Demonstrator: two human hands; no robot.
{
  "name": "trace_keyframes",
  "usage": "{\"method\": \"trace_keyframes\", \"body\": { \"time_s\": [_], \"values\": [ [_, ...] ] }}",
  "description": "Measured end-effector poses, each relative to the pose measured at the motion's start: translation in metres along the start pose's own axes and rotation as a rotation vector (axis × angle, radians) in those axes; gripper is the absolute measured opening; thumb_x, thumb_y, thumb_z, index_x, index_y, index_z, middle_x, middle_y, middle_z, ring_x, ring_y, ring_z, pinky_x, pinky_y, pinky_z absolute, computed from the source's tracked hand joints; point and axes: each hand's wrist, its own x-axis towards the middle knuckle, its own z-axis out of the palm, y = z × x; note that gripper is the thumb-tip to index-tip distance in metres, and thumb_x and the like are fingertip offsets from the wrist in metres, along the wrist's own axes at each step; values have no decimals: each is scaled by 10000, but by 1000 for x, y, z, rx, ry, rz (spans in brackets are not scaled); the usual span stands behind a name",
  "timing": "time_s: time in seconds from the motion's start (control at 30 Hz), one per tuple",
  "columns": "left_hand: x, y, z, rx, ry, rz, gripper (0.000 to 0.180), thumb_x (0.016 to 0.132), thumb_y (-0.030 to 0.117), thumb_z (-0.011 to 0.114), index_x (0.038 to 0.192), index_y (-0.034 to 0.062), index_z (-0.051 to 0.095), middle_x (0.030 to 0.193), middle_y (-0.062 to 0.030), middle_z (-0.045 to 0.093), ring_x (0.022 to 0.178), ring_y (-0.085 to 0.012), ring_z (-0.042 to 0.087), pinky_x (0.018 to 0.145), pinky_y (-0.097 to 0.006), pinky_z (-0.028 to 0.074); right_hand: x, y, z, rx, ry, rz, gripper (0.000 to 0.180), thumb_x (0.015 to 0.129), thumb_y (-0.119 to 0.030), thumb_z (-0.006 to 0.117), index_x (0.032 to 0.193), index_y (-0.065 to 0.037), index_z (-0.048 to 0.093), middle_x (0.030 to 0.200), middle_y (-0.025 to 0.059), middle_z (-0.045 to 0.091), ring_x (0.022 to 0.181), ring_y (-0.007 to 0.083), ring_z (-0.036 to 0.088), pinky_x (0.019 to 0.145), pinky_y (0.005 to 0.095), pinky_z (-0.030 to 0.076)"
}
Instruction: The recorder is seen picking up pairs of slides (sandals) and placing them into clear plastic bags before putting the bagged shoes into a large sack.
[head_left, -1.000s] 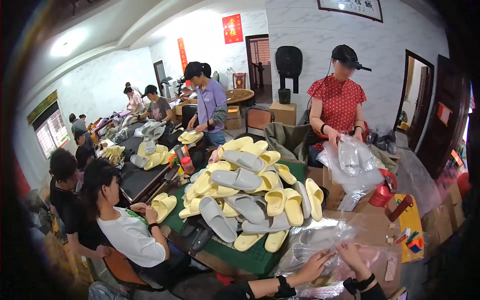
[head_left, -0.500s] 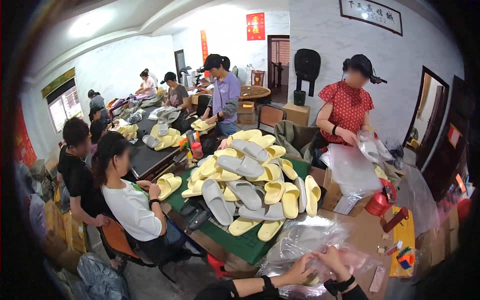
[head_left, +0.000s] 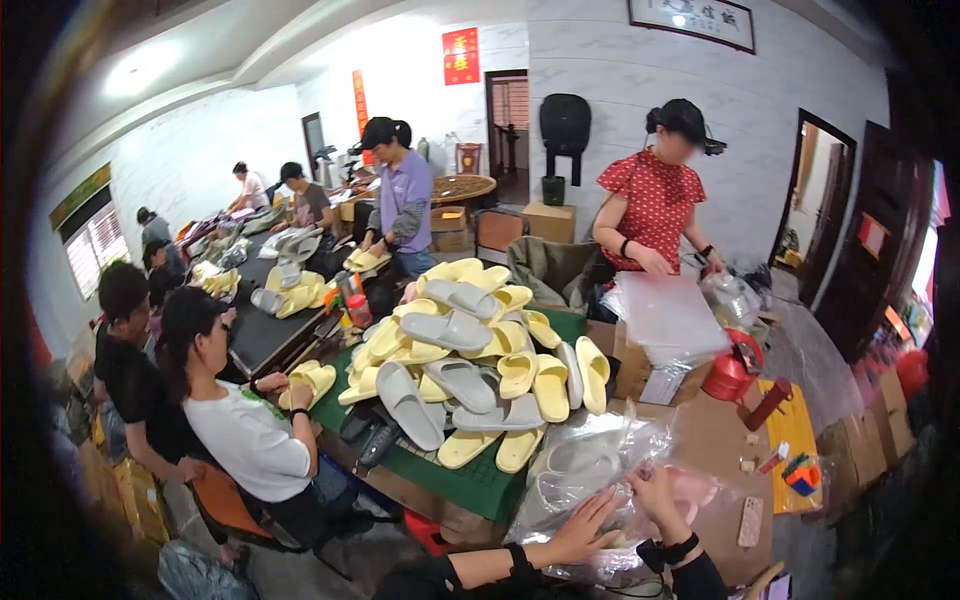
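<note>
My left hand (head_left: 582, 532) lies with fingers stretched out over clear plastic at the table's near edge. Just to its right, my right hand (head_left: 655, 497) has its fingers drawn together at a fold of a clear plastic bag (head_left: 628, 520). What lies inside that bag is mostly hidden by glare and my hands. Grey slippers in clear bags (head_left: 572, 482) rest beyond and left of my left hand. Beside my right hand, pink slippers (head_left: 692, 490) show through plastic.
Yellow and grey slippers (head_left: 460, 365) form a big heap on a green mat (head_left: 440, 480). Right of it stand a carton topped with clear bags (head_left: 672, 315), a red tape roll (head_left: 735, 365), a yellow board (head_left: 790, 430) and a phone (head_left: 750, 522). Co-workers (head_left: 655, 210) work around the tables.
My left hand has spread flat on the plastic, away from my right fingers. The co-worker in red has put down the bagged item and reaches over the clear bags. The view has turned slightly right.
</note>
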Motion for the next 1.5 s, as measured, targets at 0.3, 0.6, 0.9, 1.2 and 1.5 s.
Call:
{"method": "trace_keyframes", "body": {
  "time_s": [0.3, 0.6, 0.9, 1.2, 1.5],
  "values": [
    [-37, -4, -47, 173, -30, 113, 654, 811, 191, 541, 1381, 59, 249, 1420, -222, 176, 1324, -364, 172, 1062, -475, 156, -25, -85, 11, -23, 352, -35, 113, 767, -70, 616, 708, 2, 551, 590, -8, 508, 537, 77, 456, 475, 261, 368],
    [-67, -19, -71, 74, -199, 219, 617, 810, 164, 551, 1368, 108, 294, 1407, -251, 186, 1310, -405, 177, 1056, -516, 160, -62, -110, -5, 137, 750, -74, 96, 797, -95, 621, 786, -14, 571, 639, -17, 527, 537, 70, 461, 461, 231, 354],
    [-94, -9, -35, -103, -578, 430, 537, 778, 132, 572, 1287, 85, 406, 1359, -247, 267, 1233, -423, 287, 1002, -503, 257, -212, -183, -61, 154, 1267, -208, 66, 795, -14, 623, 854, -17, 593, 723, -4, 567, 592, 48, 497, 469, 195, 349],
    [-126, 13, 49, -147, -834, 703, 531, 781, 163, 582, 1279, 84, 416, 1361, -234, 284, 1240, -405, 292, 1010, -490, 256, -385, -199, -51, -317, 1606, -121, 92, 780, 16, 626, 834, 0, 553, 680, -25, 519, 570, 39, 453, 492, 190, 342],
    [-109, 54, 177, 89, -1011, 765, 608, 775, 283, 603, 1296, 60, 383, 1378, -223, 286, 1277, -400, 248, 1029, -514, 223, -562, -194, -18, -406, 1910, 154, 88, 791, -38, 643, 793, -20, 557, 623, -46, 496, 532, 35, 436, 473, 187, 338]
  ]
}}
